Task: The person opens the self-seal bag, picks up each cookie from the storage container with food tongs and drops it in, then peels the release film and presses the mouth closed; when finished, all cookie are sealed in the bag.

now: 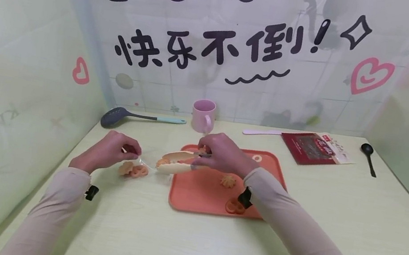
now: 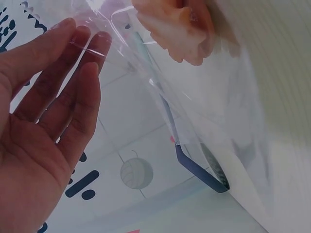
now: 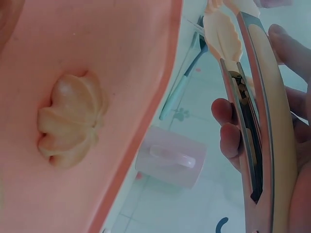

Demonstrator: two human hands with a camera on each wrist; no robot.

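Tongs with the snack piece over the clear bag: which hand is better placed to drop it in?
Right, probably. The right hand grips the tongs with the piece; the left hand only holds the clear bag.

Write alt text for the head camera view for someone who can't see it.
A person's right hand holds metal tongs at a hot dog bun on the edge of an orange tray, while the left hand pinches clear plastic wrap beside it. A pink mug stands behind.

Place: mock kitchen booth
Signs: tiled backdrop (image 1: 234, 92), ladle (image 1: 137, 117), pink mug (image 1: 203, 115), orange tray (image 1: 210, 191), pale worktop (image 1: 335, 221)
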